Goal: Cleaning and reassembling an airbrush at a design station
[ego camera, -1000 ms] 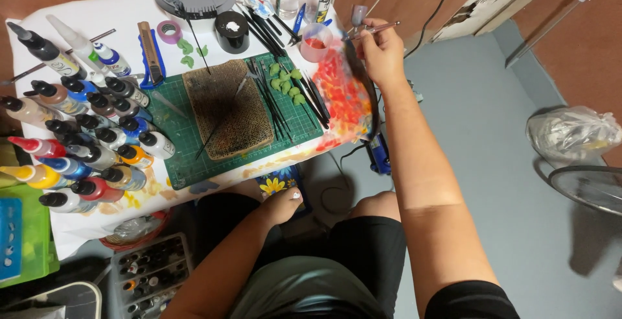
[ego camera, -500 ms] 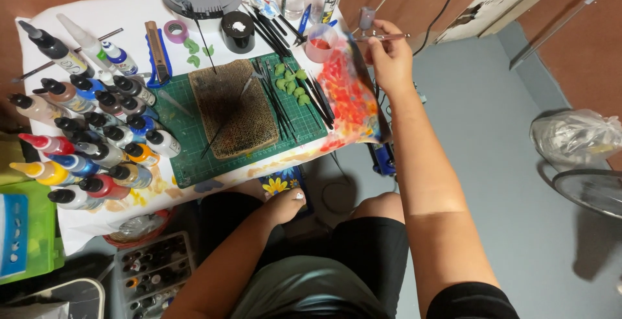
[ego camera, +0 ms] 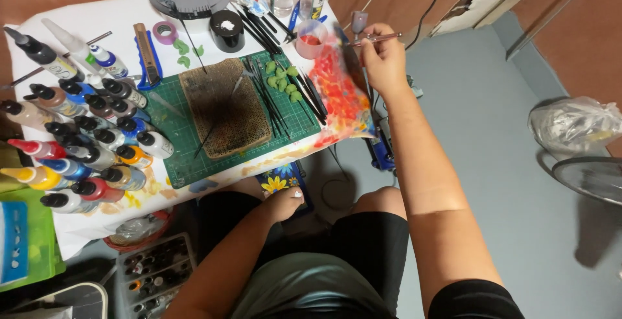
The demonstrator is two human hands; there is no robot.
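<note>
Right hand (ego camera: pixel 383 56) pinches an airbrush (ego camera: pixel 376 37) over the far right table edge beside a red paint cup (ego camera: pixel 310 37), left hand (ego camera: pixel 283 202) rests loose on the lap, green bits (ego camera: pixel 282 79) look sprayed already, orange-red ones (ego camera: pixel 337 92) too.

Single head view, steep downward, near, over table (ego camera: pixel 97 21) edge and lap.
</note>
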